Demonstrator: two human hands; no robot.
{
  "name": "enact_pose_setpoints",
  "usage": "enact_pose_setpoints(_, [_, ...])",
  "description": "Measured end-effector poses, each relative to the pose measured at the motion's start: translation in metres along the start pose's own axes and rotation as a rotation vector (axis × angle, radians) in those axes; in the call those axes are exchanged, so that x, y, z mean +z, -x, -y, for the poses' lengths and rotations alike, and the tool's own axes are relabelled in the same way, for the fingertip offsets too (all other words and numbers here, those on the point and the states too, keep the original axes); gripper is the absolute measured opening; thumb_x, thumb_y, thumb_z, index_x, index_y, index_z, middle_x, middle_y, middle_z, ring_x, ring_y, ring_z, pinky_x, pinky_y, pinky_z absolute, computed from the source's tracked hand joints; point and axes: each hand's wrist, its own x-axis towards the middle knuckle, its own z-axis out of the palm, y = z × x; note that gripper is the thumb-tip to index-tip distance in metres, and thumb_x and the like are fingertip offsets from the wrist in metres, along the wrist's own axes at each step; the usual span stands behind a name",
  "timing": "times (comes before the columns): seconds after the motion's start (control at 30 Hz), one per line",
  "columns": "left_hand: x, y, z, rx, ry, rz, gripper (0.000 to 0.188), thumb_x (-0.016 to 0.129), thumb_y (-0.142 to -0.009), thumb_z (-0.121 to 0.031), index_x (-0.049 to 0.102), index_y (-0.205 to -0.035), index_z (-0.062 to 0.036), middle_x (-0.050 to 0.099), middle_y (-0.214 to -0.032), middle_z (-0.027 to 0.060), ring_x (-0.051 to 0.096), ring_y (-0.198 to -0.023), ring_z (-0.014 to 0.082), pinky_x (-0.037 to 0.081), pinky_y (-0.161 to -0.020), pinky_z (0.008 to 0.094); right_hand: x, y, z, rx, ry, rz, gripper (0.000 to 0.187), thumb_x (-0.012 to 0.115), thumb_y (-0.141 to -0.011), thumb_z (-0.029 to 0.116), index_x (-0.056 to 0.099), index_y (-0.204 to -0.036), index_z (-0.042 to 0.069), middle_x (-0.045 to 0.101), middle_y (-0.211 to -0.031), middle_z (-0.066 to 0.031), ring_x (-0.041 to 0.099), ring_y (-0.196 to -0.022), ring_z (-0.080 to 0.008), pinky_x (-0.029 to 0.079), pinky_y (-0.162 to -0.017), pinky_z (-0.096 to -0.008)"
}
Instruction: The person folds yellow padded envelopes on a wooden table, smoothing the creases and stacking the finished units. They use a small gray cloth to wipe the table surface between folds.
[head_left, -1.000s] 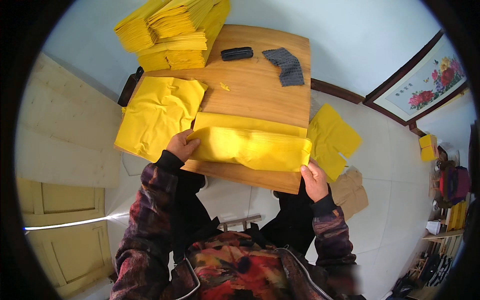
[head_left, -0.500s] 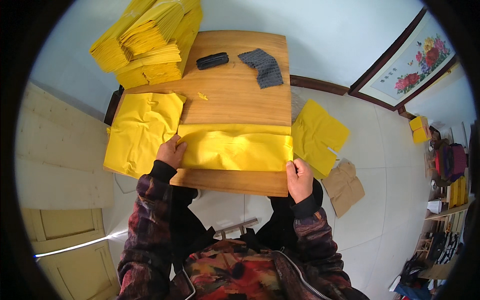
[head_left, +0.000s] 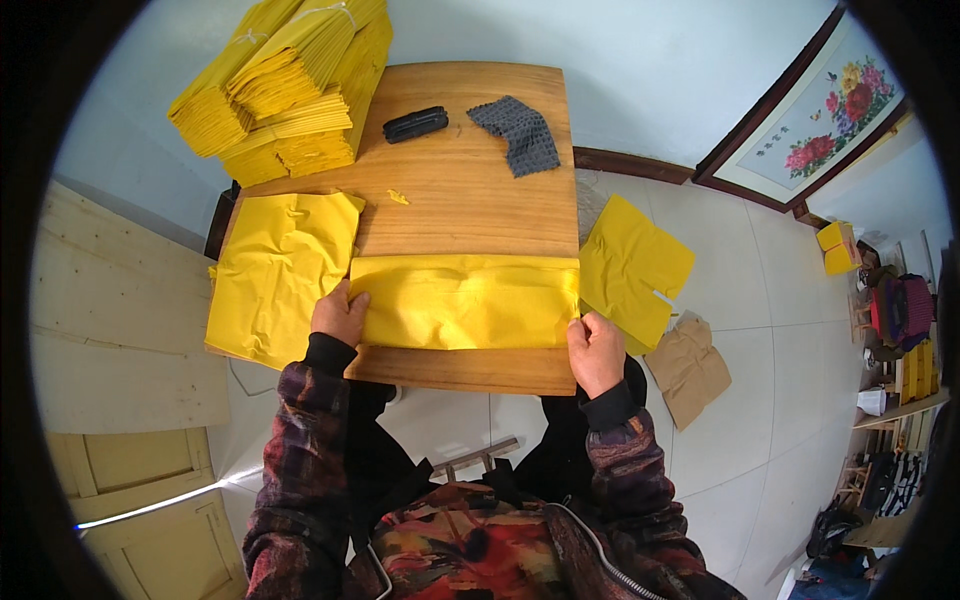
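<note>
Folded paper (head_left: 460, 308) lies on the desk (head_left: 480, 210), centre of frame. I see left hand (head_left: 341, 314) pinching its left end, right hand (head_left: 597, 354) its lower right corner. Probably light, flexible, creases easily; I'd grip both short ends, gently.

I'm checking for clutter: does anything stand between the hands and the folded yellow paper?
Nothing visible does: the left hand touches the left end of the folded yellow paper and the right hand its right end. The crumpled yellow sheet lies to its left.
</note>
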Motion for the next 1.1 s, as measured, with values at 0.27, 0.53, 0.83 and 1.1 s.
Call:
enact_pose_setpoints(0.27, [0.002,0.003,-0.006,0.012,-0.063,-0.022,0.029,0.063,-0.086,-0.028,0.058,-0.092,-0.0007,0.063,-0.082,0.0271,0.060,-0.081,0.0453,0.049,-0.068,0.0482,0.005,0.006,0.004,-0.105,0.158,-0.095,0.022,0.059,-0.081,0.016,0.051,-0.066,0.002,0.060,-0.071,-0.0152,0.055,-0.072,-0.0389,0.044,-0.063,-0.0486])
enact_pose_setpoints(0.53, [0.004,0.003,-0.008,0.033,-0.110,-0.026,0.030,0.063,-0.086,-0.030,0.057,-0.092,-0.0015,0.063,-0.081,0.0263,0.061,-0.080,0.0446,0.049,-0.067,0.0488,0.006,0.006,-0.002,-0.084,0.218,-0.057,0.019,0.063,-0.079,0.017,0.052,-0.072,0.003,0.060,-0.074,-0.0161,0.055,-0.072,-0.0386,0.044,-0.062,-0.0489])
enact_pose_setpoints(0.83, [0.001,0.004,-0.012,0.042,-0.112,-0.014,0.031,0.062,-0.087,-0.027,0.058,-0.093,0.0023,0.061,-0.080,0.0283,0.059,-0.079,0.0460,0.047,-0.066,0.0471,-0.010,0.009,0.031,-0.404,0.210,-0.238,0.023,0.070,-0.076,0.008,0.056,-0.094,0.002,0.055,-0.107,-0.0152,0.052,-0.100,-0.0340,0.042,-0.083,-0.0453])
enact_pose_setpoints(1.1, [-0.001,0.006,-0.017,0.031,-0.094,-0.024,0.030,0.062,-0.087,-0.027,0.056,-0.091,0.0022,0.060,-0.077,0.0284,0.058,-0.077,0.0461,0.047,-0.064,0.0470,0.018,0.004,0.049,-0.579,0.175,0.052,0.042,0.065,-0.083,0.015,0.055,-0.120,-0.001,0.046,-0.135,-0.0120,0.042,-0.129,-0.0313,0.031,-0.107,-0.0508])
